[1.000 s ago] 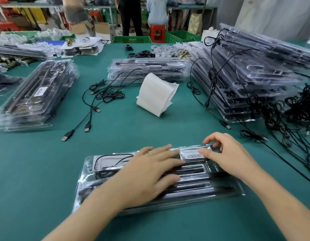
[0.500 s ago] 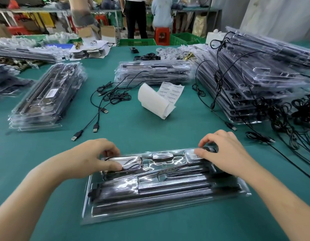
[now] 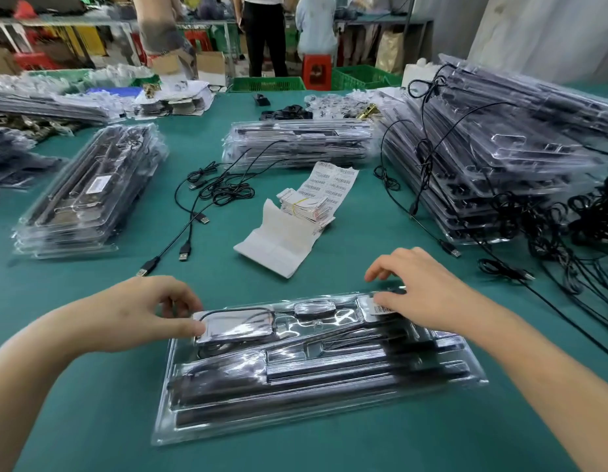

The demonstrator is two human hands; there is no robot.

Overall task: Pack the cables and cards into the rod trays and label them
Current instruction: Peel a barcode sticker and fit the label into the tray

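On the green counter (image 3: pixel 91 420), a stack of packed trays (image 3: pixel 88 192) sits beyond and left of the rod tray (image 3: pixel 313 386). The left hand (image 3: pixel 139 311) pinches the rod tray's far-left corner, with the thumb on the cable pocket. Behind the rod tray lie loose USB cables (image 3: pixel 207 195) and label sheets (image 3: pixel 316 195). The right hand (image 3: pixel 428 294) is spread, its fingertips pressing a barcode label (image 3: pixel 381 309) at the tray's far-right end. To the right of the rod tray are taller stacks (image 3: pixel 493 148) and tangled cables (image 3: pixel 585 226). Far behind it stand green crates (image 3: pixel 268 84) and some people.

So your left hand (image 3: pixel 142 311) and right hand (image 3: pixel 428 294) are both bare, same with your forearms (image 3: pixel 40 366), bare as far up the arm as shows. Wrists are plain too. Your fingers (image 3: pixel 377 271) go a bit smeary at the edges, so finer detail's lost.
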